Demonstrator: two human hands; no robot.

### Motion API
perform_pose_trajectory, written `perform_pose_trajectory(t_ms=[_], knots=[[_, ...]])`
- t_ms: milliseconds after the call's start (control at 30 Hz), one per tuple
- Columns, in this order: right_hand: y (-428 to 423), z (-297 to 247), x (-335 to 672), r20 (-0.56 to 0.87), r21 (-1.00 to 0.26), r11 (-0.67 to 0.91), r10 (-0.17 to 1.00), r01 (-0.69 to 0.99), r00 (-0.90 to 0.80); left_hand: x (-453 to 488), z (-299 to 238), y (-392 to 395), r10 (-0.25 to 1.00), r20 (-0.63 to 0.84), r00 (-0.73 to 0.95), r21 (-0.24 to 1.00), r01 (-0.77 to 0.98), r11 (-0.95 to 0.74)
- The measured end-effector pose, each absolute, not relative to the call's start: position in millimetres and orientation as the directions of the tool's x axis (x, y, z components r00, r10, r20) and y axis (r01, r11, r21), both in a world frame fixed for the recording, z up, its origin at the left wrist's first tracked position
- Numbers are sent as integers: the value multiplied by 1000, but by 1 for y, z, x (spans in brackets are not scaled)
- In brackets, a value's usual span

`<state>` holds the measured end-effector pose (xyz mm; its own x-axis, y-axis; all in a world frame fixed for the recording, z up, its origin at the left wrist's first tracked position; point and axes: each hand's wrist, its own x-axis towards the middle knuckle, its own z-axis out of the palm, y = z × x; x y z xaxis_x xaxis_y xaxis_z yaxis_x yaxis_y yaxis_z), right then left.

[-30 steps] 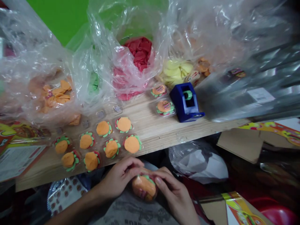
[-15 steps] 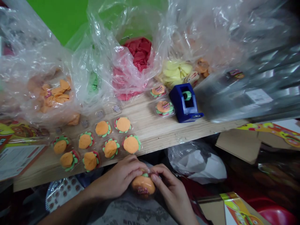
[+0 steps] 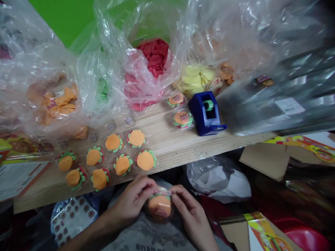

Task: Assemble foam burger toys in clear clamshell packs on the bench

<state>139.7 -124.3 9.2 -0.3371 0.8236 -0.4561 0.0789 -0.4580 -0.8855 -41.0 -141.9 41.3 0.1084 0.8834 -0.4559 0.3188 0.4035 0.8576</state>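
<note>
My left hand (image 3: pixel 133 198) and my right hand (image 3: pixel 187 212) hold a small burger-shaped sweet (image 3: pixel 159 205) in clear plastic at lap height. Their fingertips pinch the plastic at its top edge. Along a pale wooden board (image 3: pixel 167 150) above my hands lie several similar burgers in clear cups, such as one (image 3: pixel 145 160) nearest my hands. Two wrapped ones (image 3: pixel 183 119) stand beside a blue tape dispenser (image 3: pixel 206 113). Plastic bags on the board hold orange (image 3: pixel 60 106), red (image 3: pixel 154 57), yellow (image 3: pixel 195 79) and green (image 3: pixel 102 91) pieces.
A silver bag (image 3: pixel 277 94) lies at the board's right end. Below the board are a white-filled plastic bag (image 3: pixel 217 179), flattened cardboard (image 3: pixel 264 162), a printed box (image 3: pixel 264 233), a patterned plate (image 3: pixel 73 219) and a red object (image 3: pixel 305 235). Green shows behind the bags.
My fingertips have shifted to the top of the burger, and a strip of clear plastic now shows between them. The view has moved slightly.
</note>
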Motion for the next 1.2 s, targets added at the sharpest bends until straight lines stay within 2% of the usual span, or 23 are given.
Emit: perform_pose_trajectory(t_ms=[133, 233, 367, 500, 633, 733, 833, 1033, 1200], knots=[[-108, 26, 141, -405, -912, -304, 769, 274, -494, -38, 41, -141, 867, -422, 265, 878, 358, 318], [-106, 30, 140, -429, -900, -300, 741, 318, -516, -36, 37, -145, 863, -452, 227, 859, 371, 353], [-114, 26, 140, -420, -903, -310, 781, 296, -462, -30, 37, -148, 801, -588, 115, 761, 414, 500], [-116, 22, 143, -431, -901, -346, 784, 263, -447, -26, 38, -141, 823, -536, 188, 796, 438, 418], [-111, 18, 141, -499, -865, -468, 762, 180, -413, -25, 38, -131, 799, -578, 166, 781, 398, 482], [-111, 14, 137, -524, -844, -536, 807, 37, -272, -30, 42, -128, 828, -553, 91, 791, 368, 488], [-116, 14, 134, -501, -858, -512, 852, -38, -153, -40, 53, -126, 860, -502, 91, 816, 378, 437], [-115, 27, 138, -423, -899, -431, 811, 76, -405, -56, 67, -116, 819, -470, 329, 834, 470, 290], [-114, 29, 142, -433, -898, -428, 817, 103, -381, -56, 56, -128, 797, -564, 218, 793, 413, 448]])
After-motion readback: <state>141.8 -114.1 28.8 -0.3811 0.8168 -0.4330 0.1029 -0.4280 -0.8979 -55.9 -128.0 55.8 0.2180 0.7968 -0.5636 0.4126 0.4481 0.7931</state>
